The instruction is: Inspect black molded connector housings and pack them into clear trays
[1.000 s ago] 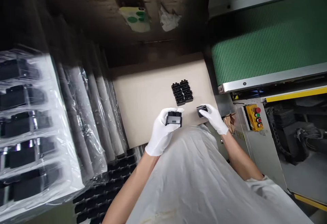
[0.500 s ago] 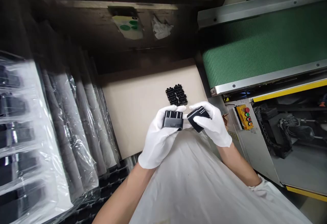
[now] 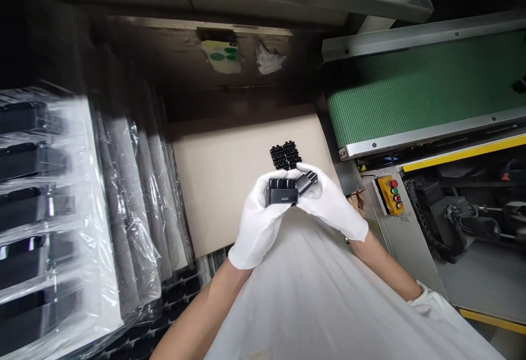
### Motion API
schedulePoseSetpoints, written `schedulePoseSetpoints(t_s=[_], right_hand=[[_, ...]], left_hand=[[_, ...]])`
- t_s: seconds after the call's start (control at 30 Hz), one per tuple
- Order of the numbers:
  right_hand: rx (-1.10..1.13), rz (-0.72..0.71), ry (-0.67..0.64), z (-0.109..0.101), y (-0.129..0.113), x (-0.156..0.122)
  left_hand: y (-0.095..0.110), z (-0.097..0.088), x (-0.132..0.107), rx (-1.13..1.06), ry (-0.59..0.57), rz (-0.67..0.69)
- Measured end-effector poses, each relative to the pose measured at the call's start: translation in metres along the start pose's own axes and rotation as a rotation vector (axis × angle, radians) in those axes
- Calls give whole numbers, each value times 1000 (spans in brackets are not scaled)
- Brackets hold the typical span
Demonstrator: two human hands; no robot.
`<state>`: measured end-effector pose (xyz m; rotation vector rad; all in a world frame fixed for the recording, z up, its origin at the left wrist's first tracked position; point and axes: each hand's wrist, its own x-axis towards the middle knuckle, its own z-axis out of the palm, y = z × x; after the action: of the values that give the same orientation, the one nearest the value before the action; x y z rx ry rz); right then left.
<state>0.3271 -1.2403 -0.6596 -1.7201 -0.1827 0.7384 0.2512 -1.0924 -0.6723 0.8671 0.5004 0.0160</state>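
- Our white-gloved left hand (image 3: 258, 223) closes its fingers around a black plastic connector block (image 3: 281, 192).
- Our white-gloved right hand (image 3: 333, 204) holds a second black connector (image 3: 306, 182) just beside it.
- Black connectors (image 3: 285, 155) lie grouped at 12 o'clock on a beige cardboard sheet (image 3: 228, 195).

Off to the right runs a green mesh conveyor belt (image 3: 427, 89) in a steel frame, with a yellow push-button box (image 3: 389, 195) below it. On the left lie plastic-wrapped black parts (image 3: 36, 195) beside long wrapped grey rolls (image 3: 131, 206), and on the dim back wall hangs what looks like a crumpled white rag (image 3: 270, 58).
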Motion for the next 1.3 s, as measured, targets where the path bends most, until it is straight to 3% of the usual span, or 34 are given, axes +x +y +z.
schedulePoseSetpoints(t_s=[0.17,0.37,0.5,0.67,0.73,0.83,0.97,1.13,1.3], right_hand=[[-495,-198,270,14,5,-2],[-639,-444,516,34,15,-8],[-701,-434,459,30,14,-6],[-774,-224,458,24,8,-3],[-687,-202,444,21,7,-2],[-356,-279,394,13,6,-5],[61,-306,273,9,-9,-11],[37,-337,255,16,-32,-12],[-27,-345,202,14,-34,-7]], left_hand=[[3,1,3,-4,-25,16],[8,6,8,-54,-43,49],[8,12,14,-29,-54,71],[4,9,19,-31,-32,0],[5,7,18,-50,-24,-45],[10,5,14,-83,-32,-86],[23,4,5,-39,-80,-20],[38,3,0,107,-58,93],[38,3,2,127,-40,117]])
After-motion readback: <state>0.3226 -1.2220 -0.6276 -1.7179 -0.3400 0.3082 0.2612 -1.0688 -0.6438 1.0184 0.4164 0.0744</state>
